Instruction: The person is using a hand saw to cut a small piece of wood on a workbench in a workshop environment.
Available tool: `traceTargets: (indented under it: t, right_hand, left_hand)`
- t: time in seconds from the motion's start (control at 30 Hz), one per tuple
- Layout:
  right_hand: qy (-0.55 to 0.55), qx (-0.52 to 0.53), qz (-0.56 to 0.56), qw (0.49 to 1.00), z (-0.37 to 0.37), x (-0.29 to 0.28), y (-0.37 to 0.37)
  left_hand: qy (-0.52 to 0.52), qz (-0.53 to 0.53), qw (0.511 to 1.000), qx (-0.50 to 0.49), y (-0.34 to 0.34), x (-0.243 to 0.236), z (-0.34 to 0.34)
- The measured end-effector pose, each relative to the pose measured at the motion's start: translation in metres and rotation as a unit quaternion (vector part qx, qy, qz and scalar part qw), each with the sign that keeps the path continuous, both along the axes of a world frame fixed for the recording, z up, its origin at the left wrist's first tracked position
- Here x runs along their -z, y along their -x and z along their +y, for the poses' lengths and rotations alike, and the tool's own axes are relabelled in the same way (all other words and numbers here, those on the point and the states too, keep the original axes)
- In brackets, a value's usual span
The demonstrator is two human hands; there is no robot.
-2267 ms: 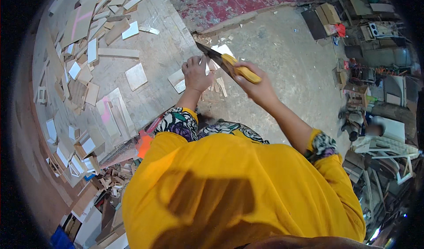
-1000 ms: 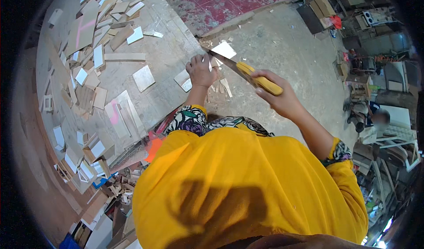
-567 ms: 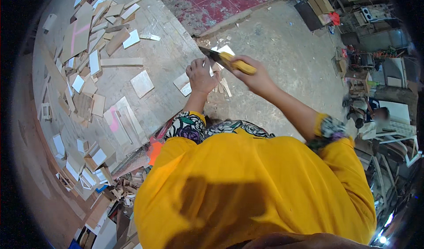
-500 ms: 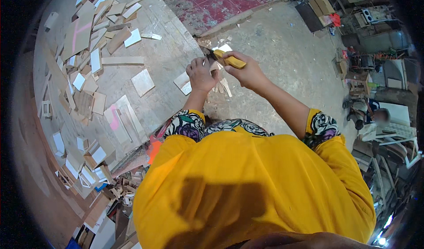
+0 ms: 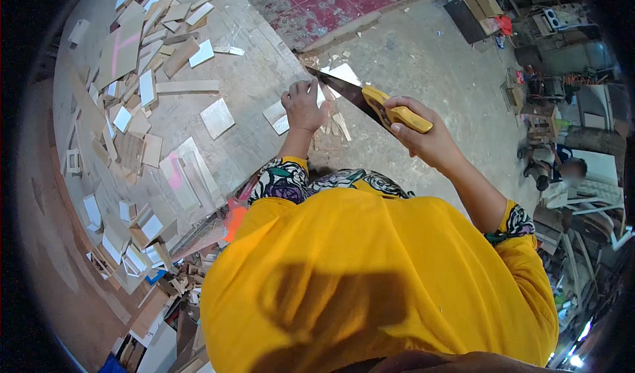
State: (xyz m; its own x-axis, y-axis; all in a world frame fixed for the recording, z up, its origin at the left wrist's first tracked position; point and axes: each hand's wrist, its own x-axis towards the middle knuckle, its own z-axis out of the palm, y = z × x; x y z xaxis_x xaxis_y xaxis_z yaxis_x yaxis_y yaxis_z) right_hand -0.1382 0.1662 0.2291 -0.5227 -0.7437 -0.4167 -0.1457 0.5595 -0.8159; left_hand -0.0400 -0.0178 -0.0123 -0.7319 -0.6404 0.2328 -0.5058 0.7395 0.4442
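Observation:
My right hand [image 5: 420,131] is wrapped round the yellow handle of a handsaw [image 5: 360,98]. The dark blade slants up and left, its tip at the edge of the wooden table [image 5: 248,85], just past my left hand. Fingers bent, my left hand [image 5: 305,112] presses down at that edge, close to the blade. Whatever lies beneath its fingers is mostly hidden. Beside its wrist a small pale board piece [image 5: 276,117] rests on the table. Farther left lies a square pale piece [image 5: 217,118].
Many wood offcuts [image 5: 142,95] are heaped over the table's left side. A pale board [image 5: 192,174] with thin strips lies near the front edge. Scraps [image 5: 340,127] and a white piece [image 5: 345,74] are on the concrete floor. A person [image 5: 565,168] is at the far right.
My right hand has drawn the saw back to the right and toward me, baring much more of its blade. My left hand has stayed at the table edge.

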Motion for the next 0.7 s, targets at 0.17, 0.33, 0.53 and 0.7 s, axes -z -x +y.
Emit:
traceTargets:
  t: [0.17, 0.33, 0.53, 0.7]
  right_hand:
    - [-0.026, -0.032, -0.001, 0.999, -0.004, -0.017, -0.005]
    - [-0.055, -0.011, -0.039, 0.998, -0.028, 0.005, 0.011]
    - [0.058, -0.039, 0.072, 0.995, -0.07, 0.075, 0.014]
    - [0.03, -0.028, 0.076, 0.996, -0.051, 0.064, 0.008]
  left_hand:
    - [-0.003, -0.004, 1.0, -0.009, -0.001, 0.0, 0.001]
    - [-0.005, -0.009, 1.0, -0.013, 0.0, -0.002, 0.002]
    - [0.03, -0.027, 0.999, -0.015, 0.003, 0.0, 0.003]
    - [0.012, -0.035, 0.999, -0.01, 0.009, -0.002, 0.005]
